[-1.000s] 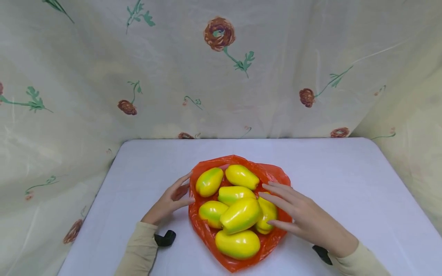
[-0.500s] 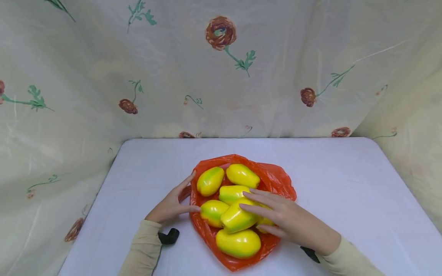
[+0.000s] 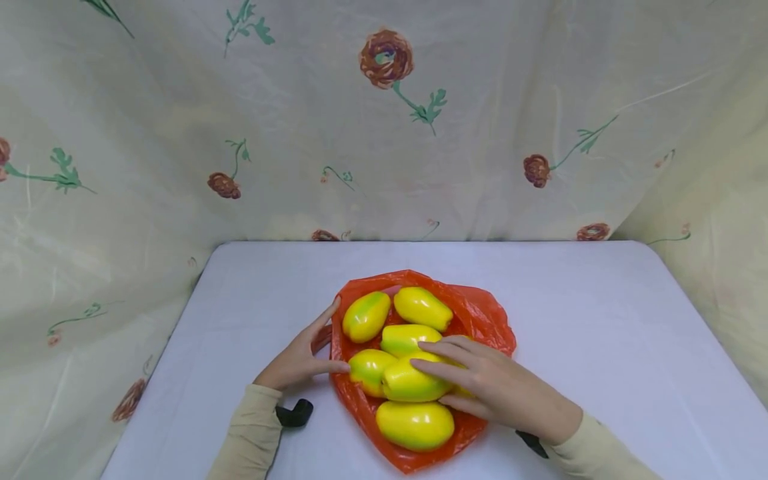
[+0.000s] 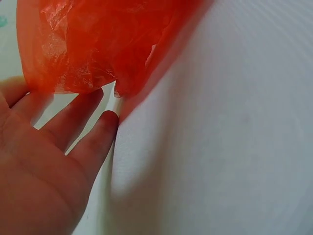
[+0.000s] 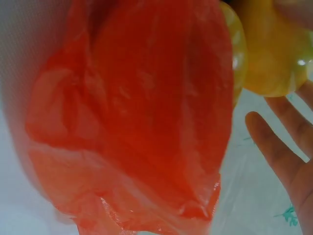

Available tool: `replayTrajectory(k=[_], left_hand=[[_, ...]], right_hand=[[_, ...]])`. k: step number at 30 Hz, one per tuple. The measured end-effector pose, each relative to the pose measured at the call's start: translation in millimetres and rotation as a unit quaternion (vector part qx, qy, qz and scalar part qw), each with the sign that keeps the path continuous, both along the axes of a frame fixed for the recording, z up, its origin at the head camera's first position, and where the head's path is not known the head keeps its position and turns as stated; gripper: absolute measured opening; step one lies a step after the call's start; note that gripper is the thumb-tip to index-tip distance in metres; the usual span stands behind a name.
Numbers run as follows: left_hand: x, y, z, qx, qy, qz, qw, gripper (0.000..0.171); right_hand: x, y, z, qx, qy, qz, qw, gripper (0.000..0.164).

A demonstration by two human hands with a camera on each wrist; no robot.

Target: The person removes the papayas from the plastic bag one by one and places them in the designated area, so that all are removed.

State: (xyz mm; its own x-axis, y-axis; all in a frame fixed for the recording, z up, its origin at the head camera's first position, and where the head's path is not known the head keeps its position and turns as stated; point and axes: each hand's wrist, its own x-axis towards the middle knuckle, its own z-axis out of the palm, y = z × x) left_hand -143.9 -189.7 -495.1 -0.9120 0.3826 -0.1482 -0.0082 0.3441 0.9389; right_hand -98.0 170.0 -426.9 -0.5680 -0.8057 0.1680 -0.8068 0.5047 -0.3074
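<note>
An open red plastic bag [image 3: 486, 310] lies spread on the table, holding several glossy yellow-green papayas, such as one at the back left [image 3: 366, 317]. My right hand [image 3: 504, 383] grips the top papaya [image 3: 402, 383] at its right end, fingers over it and thumb on the near side. In the right wrist view that papaya [image 5: 269, 58] shows beyond the red plastic. My left hand [image 3: 291, 360] is at the bag's left rim, thumb over the edge. Straight fingers [image 4: 90, 142] touch the plastic from outside in the left wrist view. Another papaya is mostly hidden under my right hand.
The table [image 3: 576, 300] has a white cover. Behind and beside it hangs a pale curtain [image 3: 288, 100] with brown flowers. A black wrist piece [image 3: 295, 413] sits by the left sleeve.
My right hand has moved left from the bag's right rim onto the top papaya, which now lies more level. My left hand has shifted slightly right, thumb further over the rim.
</note>
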Motion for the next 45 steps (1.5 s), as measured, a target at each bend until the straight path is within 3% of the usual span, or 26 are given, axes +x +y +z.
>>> replayTrajectory(k=[5,8,13,16,29,39,45], left_hand=[[0.7,1,1.7,-0.001,0.007,0.0,1.0,0.111],[1.0,1,2.1,-0.004,0.008,0.002,1.0,0.111],[0.4,0,1.1,-0.002,0.007,0.002,1.0,0.112],[0.1,0,0.3,-0.001,0.004,0.002,1.0,0.113],[-0.3,0,-1.9,-0.002,0.001,0.01,0.9999,0.112],[0.9,1,1.3,-0.005,-0.003,0.012,0.9999,0.11],[0.2,0,0.1,-0.007,-0.002,0.013,0.9999,0.111]], right_hand=[[0.9,-1,-3.1,-0.031,-0.001,0.008,0.999,0.069],[0.8,-4,-4.1,-0.044,0.027,0.033,0.998,0.069],[1.2,-9,-4.3,-0.026,0.077,0.051,0.995,0.069],[2.3,-10,-4.6,-0.016,0.083,0.048,0.995,0.067],[1.0,-7,-4.1,-0.017,0.018,0.019,1.0,0.071],[-0.8,-1,-9.8,-0.066,-0.023,-0.021,0.997,0.073],[-4.9,3,-14.0,-0.118,-0.067,-0.043,0.99,0.071]])
